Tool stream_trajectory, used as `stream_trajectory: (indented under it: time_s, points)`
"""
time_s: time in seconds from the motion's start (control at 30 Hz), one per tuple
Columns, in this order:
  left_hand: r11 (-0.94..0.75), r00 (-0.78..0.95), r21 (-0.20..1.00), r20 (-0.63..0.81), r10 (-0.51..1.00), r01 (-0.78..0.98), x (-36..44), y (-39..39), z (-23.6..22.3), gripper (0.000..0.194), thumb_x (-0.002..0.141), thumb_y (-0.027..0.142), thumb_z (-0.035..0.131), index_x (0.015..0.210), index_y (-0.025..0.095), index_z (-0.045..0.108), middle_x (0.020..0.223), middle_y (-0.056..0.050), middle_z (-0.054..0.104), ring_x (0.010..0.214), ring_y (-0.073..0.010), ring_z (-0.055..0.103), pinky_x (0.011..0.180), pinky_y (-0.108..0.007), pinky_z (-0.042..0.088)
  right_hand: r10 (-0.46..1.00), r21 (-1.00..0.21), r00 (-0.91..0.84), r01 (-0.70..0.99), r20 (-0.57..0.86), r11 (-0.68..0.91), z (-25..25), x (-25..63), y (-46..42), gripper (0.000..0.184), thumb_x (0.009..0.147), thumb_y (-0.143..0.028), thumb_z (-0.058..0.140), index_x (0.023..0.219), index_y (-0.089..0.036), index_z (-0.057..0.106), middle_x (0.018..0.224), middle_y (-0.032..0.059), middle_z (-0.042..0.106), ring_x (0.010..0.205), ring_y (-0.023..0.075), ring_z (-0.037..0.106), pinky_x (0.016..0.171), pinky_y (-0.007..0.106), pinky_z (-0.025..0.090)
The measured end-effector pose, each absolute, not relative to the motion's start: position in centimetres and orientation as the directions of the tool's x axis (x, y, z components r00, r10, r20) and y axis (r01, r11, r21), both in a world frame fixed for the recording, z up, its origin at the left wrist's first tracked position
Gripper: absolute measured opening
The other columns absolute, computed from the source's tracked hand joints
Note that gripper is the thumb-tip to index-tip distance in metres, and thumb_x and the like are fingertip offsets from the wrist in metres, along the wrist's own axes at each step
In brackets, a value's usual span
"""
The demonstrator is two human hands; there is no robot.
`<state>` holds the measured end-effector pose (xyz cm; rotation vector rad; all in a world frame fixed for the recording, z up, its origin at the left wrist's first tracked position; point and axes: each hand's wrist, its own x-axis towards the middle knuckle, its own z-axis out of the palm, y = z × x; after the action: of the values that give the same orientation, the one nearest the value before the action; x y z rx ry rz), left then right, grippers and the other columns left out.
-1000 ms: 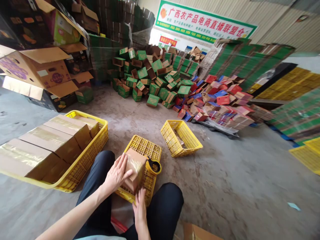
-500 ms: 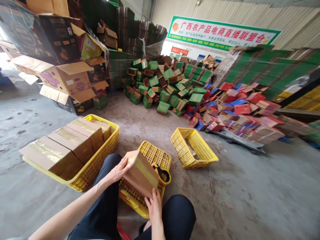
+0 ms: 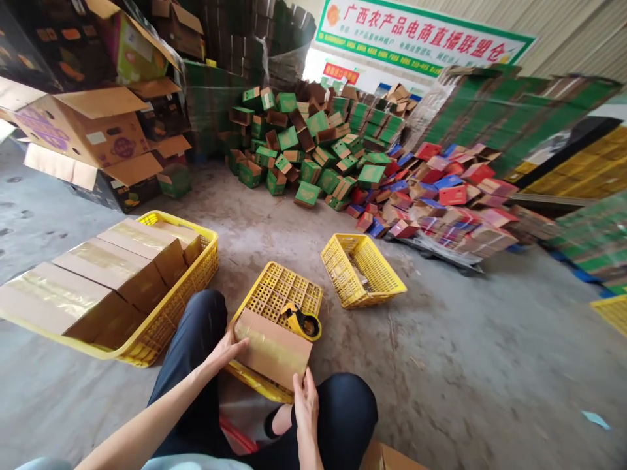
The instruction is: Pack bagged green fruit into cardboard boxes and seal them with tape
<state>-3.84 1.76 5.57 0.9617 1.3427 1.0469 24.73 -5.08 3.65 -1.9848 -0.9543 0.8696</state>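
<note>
Between my knees, a taped cardboard box (image 3: pixel 272 344) lies on an upturned yellow crate (image 3: pixel 289 287), with shiny tape along its upper face. My left hand (image 3: pixel 229 349) grips the box's left end, thumb over the top. At the right end my right hand (image 3: pixel 304 393) holds the near corner, fingers along the side. Just beyond the box, a tape dispenser (image 3: pixel 300 321) rests on the crate. The undersides of both hands' grips are hidden.
To the left, a long yellow basket (image 3: pixel 196 264) holds several taped boxes (image 3: pixel 93 261). Another yellow basket (image 3: pixel 365 271) stands on the floor ahead right. Farther off are heaps of green boxes (image 3: pixel 306 194) and red and blue boxes (image 3: pixel 453 194), and stacked open cartons (image 3: pixel 83 124) at left.
The box has gone from tilted up to lying flat on the crate, its taped face upward. Both hands have stayed on it, the left one moving down. My view has shifted right.
</note>
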Motion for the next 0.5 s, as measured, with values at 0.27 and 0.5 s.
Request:
stream_trajectory:
  time_s: [0.27,0.5]
  points:
    - [-0.033,0.015,0.798,0.029,0.999,0.601,-5.0,0.4,1.5,0.088,0.095,0.05,0.058,0.165,0.007,0.025,0.159,-0.027,0.048,0.151,-0.0416,0.043,0.119,-0.06,0.043,0.927,-0.78,0.365,0.555,-0.084,-0.289,3.8,22.2,-4.9,0.097,0.088,-0.083,0.042,0.151,-0.012,0.057,0.159,0.0214,0.051,0.148,0.0412,0.048,0.122,0.056,0.04]
    - [-0.328,0.267,0.39,0.203,0.942,0.861,-1.6,-2.4,1.0,0.072,0.1,0.04,0.053,0.163,0.008,0.036,0.172,-0.023,0.026,0.161,-0.0399,0.022,0.126,-0.058,0.031,0.991,-0.619,-0.126,0.782,-0.036,0.077,6.0,15.1,-3.9,0.065,0.105,-0.064,0.037,0.159,-0.029,0.049,0.166,0.0069,0.046,0.16,0.0356,0.028,0.129,0.062,0.021]
